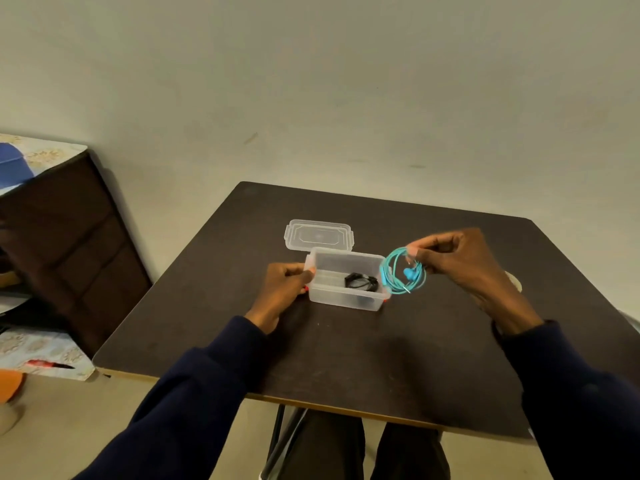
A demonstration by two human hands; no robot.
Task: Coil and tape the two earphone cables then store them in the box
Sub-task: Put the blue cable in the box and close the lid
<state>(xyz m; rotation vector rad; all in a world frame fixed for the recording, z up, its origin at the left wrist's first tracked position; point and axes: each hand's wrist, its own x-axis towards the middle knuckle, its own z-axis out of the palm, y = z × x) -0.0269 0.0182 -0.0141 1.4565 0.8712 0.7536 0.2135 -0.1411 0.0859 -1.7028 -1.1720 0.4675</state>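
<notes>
Dark trouser legs (363, 448) sit at the bottom centre of the frame, under the near edge of the table (346, 358). Two navy sleeves reach from the lower corners up onto the dark tabletop.

Left hand (282, 292): centre of frame, left of the box (343, 301). Fingers are curled around the box's left end, with the thumb tip on its rim. The hand grips the box.

Box: clear plastic, open, standing upright on the table at centre frame. Small red catches show at its lower left and lower right corners. Its clear lid (318, 235) lies flat on the table just behind it, toward the upper part of the frame.

Black earphone coil (362, 281): lying inside the box, on its floor, toward the right end. Neither hand touches it.

Right hand (464, 261): right of centre, raised above the tabletop. Thumb and fingertips pinch the teal earphone coil (403, 271) at its upper right edge, with the remaining fingers curled in.

Teal earphone coil: wound in a round loop, hanging from the right hand just beside the box's right end and outside it. Earbuds hang within the loop. Whether tape binds it cannot be determined.

A pale round object (514, 281) shows partly behind the right wrist; its identity is unclear.

A dark brown cabinet (69, 244) stands at the left of the frame.
</notes>
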